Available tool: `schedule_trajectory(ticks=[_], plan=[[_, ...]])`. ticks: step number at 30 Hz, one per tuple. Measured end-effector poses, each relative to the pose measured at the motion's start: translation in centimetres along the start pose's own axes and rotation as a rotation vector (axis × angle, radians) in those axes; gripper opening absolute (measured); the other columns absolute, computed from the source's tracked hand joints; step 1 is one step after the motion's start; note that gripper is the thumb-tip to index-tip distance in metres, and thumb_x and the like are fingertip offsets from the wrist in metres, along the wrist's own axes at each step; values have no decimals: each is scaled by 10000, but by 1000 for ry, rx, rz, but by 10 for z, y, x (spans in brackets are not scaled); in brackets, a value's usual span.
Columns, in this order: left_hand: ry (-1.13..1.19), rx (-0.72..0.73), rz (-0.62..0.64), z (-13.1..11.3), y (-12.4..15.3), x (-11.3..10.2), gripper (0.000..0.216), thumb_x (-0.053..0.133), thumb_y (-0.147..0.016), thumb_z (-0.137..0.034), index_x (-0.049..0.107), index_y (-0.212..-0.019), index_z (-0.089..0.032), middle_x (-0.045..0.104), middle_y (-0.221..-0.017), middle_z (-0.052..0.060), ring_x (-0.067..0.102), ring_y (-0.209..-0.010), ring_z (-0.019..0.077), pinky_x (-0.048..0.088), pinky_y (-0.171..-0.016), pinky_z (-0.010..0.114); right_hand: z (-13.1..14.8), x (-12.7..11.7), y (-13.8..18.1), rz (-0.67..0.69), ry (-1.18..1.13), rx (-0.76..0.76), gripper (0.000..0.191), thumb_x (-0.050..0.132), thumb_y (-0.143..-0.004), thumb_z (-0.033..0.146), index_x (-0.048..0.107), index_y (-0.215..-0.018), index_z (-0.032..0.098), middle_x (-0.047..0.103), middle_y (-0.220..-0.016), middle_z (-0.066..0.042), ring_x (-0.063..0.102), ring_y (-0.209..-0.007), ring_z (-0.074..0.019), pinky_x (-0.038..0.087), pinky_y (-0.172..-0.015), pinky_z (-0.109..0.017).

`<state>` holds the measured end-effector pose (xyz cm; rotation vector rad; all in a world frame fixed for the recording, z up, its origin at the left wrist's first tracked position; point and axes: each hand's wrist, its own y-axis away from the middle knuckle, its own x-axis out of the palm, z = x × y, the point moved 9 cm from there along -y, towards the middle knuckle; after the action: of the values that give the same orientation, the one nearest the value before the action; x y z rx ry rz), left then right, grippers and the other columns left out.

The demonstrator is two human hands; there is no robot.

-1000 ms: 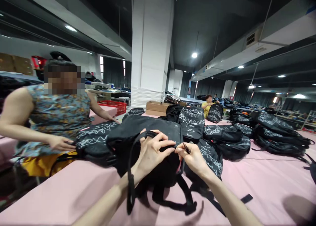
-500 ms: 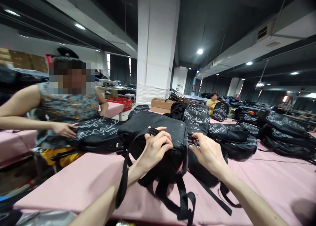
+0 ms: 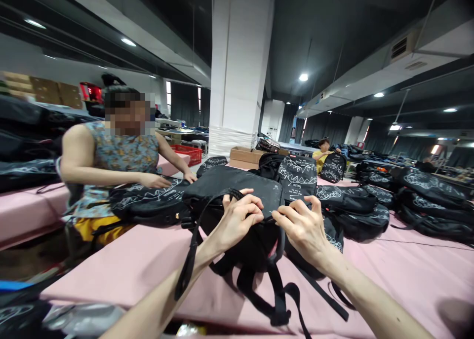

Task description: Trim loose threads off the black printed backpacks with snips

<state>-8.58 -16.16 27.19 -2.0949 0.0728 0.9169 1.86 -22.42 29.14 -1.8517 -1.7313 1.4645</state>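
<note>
A black backpack (image 3: 237,183) lies in front of me with a smooth flat panel facing up and its straps hanging towards me. My left hand (image 3: 239,218) rests at the panel's near edge, its fingers closed in a pinch there. A black strap (image 3: 198,230) loops by that hand's wrist. My right hand (image 3: 305,225) is close beside it, thumb and index finger pinched on the bag's near right corner, other fingers partly raised. The exact bit of fabric between the fingertips is hidden.
A pink-covered table (image 3: 148,265) carries several more black backpacks with white scribble prints, including a stack (image 3: 425,201) on the right. A co-worker (image 3: 122,156) at the left has both hands on another backpack (image 3: 148,203). A cardboard box (image 3: 244,156) stands behind, before a white pillar (image 3: 239,72).
My right hand has moved left from beside the bag onto its near right corner, close to my left hand. The co-worker's hands have shifted right along their backpack.
</note>
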Motion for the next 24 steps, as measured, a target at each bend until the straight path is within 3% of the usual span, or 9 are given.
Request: schedule_trajectory(ticks=[17,20,22,24], plan=[[70,35,3,-8,5,-2,236,455,-807,-206,568,-601,-192,612,-864,12,415,-1164,221,168,-1034,476,21,-4,-10,64,51,-150,200,461,-886,115,621,-787,184,613,-681,-9,480,-709,-152,277,-785,-362],[140,36,79,-5,13,-4,305,417,-837,-281,590,-601,-197,620,-927,24,396,-1194,226,145,-1056,479,-7,1,2,56,-138,65,123,517,-869,187,629,-823,205,646,-728,-11,526,-739,-165,315,-773,-359],[203,37,167,-3,19,-4,453,310,-882,-361,608,-579,-205,630,-1010,33,336,-1251,247,128,-1058,501,-37,11,19,60,-356,328,104,536,-853,253,621,-897,211,662,-828,-24,559,-771,-172,366,-750,-333],[260,34,203,-1,24,-5,600,179,-902,-433,611,-551,-207,635,-1055,40,300,-1276,259,133,-1060,504,-64,25,37,55,-549,598,225,546,-832,339,587,-1004,199,653,-881,-35,579,-763,-170,409,-698,-297]])
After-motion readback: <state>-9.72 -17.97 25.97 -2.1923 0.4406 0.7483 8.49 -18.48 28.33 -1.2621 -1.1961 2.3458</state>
